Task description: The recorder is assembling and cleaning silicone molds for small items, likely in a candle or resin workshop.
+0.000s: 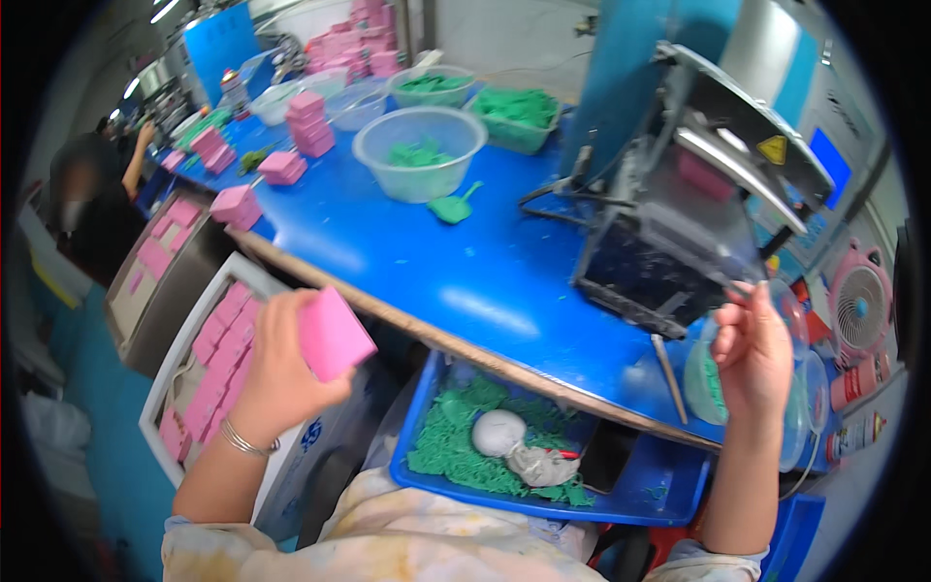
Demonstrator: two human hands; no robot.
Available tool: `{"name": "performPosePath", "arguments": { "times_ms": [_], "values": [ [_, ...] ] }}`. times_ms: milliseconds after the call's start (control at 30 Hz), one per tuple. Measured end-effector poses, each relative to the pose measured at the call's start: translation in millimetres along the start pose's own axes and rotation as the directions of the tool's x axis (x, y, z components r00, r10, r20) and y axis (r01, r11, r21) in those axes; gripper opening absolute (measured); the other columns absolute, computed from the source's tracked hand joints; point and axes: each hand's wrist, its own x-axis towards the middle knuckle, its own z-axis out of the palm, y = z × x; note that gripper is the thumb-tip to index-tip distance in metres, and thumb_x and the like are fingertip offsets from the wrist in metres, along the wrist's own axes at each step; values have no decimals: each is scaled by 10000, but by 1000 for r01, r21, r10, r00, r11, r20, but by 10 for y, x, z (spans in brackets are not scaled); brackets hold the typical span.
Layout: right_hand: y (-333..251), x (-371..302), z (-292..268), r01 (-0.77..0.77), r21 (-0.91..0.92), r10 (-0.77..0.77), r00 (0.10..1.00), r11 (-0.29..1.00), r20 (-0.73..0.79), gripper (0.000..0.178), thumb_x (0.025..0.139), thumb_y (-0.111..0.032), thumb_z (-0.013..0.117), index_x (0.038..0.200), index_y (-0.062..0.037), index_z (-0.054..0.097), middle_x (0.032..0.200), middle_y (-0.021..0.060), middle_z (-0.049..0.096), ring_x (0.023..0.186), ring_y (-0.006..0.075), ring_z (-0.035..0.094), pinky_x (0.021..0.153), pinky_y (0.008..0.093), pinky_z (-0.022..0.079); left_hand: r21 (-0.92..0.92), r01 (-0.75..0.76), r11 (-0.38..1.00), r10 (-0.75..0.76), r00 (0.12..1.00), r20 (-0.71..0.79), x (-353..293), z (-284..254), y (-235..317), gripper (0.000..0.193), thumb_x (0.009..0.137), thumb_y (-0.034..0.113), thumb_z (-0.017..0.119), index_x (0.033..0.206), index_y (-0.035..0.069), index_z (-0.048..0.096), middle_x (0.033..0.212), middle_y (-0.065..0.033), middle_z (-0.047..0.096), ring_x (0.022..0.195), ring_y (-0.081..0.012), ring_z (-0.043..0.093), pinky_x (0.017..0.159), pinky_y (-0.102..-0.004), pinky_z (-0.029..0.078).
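Left hand has fingers wrapped round a smooth pink rectangular block near the shiny blue tabletop. Likely light, firm; best taken by opposite sides. Right hand half-curled by black-framed machine, hold unclear

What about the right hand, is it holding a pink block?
No, the held pink block is in the left hand, while the right hand is at the edge of the black machine.
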Motion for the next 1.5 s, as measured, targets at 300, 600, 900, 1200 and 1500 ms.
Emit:
{"name": "performPosePath", "arguments": {
  "times_ms": [300, 600, 900, 1200, 1500],
  "values": [
    [43, 222, -492, 108, -57, -118, 968, 993, -224, 308, 941, -282, 466, 1067, -15, 556, 764, -8, 594, 482, 1, 429, 411, 125, 301, 218, 309, 926, -248, 931, -268, -586, -70, -1012, 728, 606, 188, 731, 1220, 15, 380, 1142, -168, 454, 1094, -339, 400, 956, -423, 331],
    [69, 241, -686, 23, -134, -22, 1000, 991, 9, 300, 947, -224, 457, 1143, -11, 533, 838, -6, 616, 543, -6, 466, 458, 112, 366, 186, 476, 860, -485, 875, 6, -1149, 723, -1406, 619, 682, 310, 708, 1170, 23, 459, 1136, -197, 468, 1068, -347, 408, 949, -425, 336],
    [91, 203, -521, 8, -93, -24, 986, 996, -165, 329, 954, -280, 435, 1133, -17, 519, 788, -33, 543, 507, -15, 363, 430, 115, 284, -648, 761, 41, -865, 352, 358, -1056, 821, -1436, 260, 823, 155, 579, 1012, 30, 451, 1036, -148, 514, 946, -244, 508, 820, -342, 445],
    [121, 221, -531, 12, -40, -16, 994, 999, -108, 340, 968, -261, 397, 1191, -12, 463, 804, -34, 511, 525, -16, 354, 432, 115, 292, 25, 690, 723, -625, 639, 448, -1172, 409, -1623, 224, 738, 34, 570, 958, 52, 531, 1094, -148, 516, 995, -268, 516, 789, -353, 478],
    [83, -277, -31, 81, -138, -70, 994, 987, 83, 232, 977, -254, 348, 918, -59, 458, 575, 4, 458, 365, 16, 337, 326, 124, 261, 621, -230, 749, -432, 540, 722, -941, 135, -1347, 254, 756, 182, 562, 966, 51, 621, 1004, -166, 574, 980, -315, 535, 797, -416, 473]
  ]
}}
